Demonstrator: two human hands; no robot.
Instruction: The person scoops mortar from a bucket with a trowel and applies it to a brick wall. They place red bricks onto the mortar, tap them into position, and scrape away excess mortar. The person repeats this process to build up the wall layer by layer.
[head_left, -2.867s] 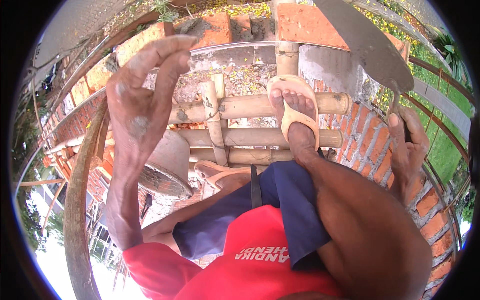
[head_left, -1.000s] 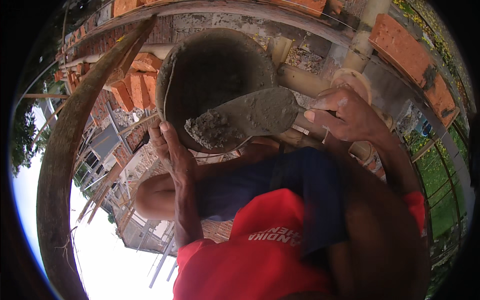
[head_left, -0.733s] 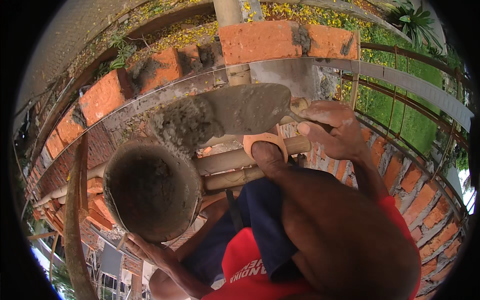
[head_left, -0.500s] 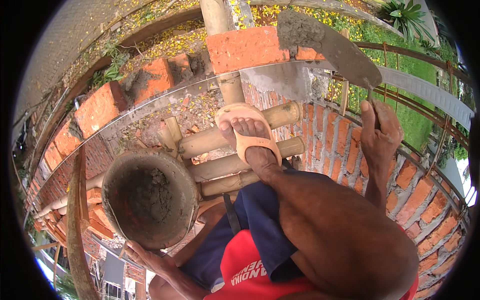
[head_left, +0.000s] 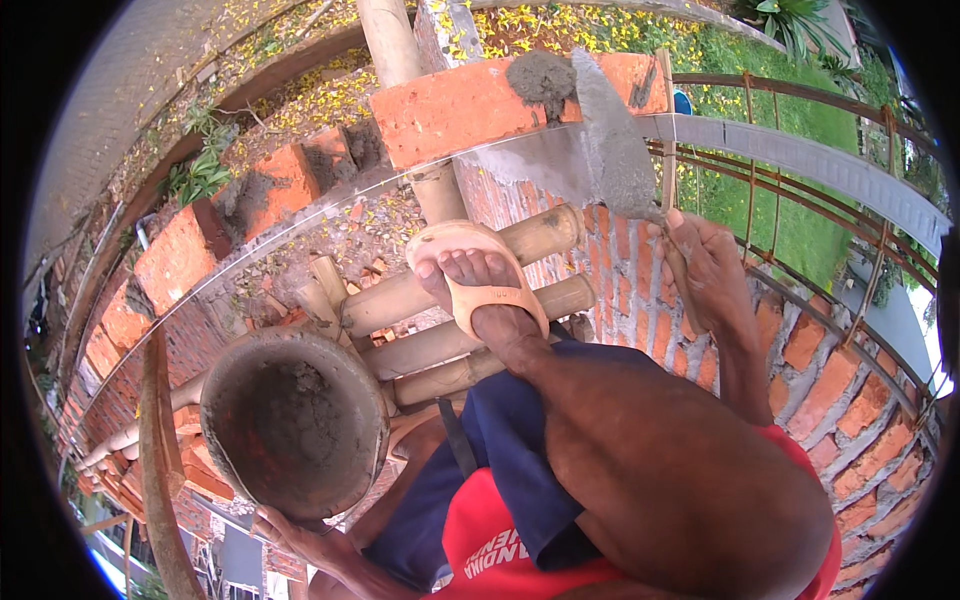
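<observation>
My right hand [head_left: 705, 270] grips the handle of a steel trowel [head_left: 612, 150]. The blade points up and left, and its tip lays a lump of grey mortar [head_left: 540, 75] on the top brick [head_left: 450, 110] of the wall. My left hand [head_left: 300, 530] holds the lower rim of a round mortar-caked bucket [head_left: 290, 420] at the lower left. My foot in a tan sandal [head_left: 480, 275] rests on bamboo scaffold poles [head_left: 400, 300].
The red brick wall [head_left: 800, 340] curves down the right side, with a stretched guide string [head_left: 300, 215] along its top course. A steel rebar frame and grass [head_left: 790, 140] lie beyond. Ground with yellow petals [head_left: 300, 100] is far below.
The trowel swung from the raised position down to the top brick and dropped mortar there. The bucket stayed at lower left in my left hand.
</observation>
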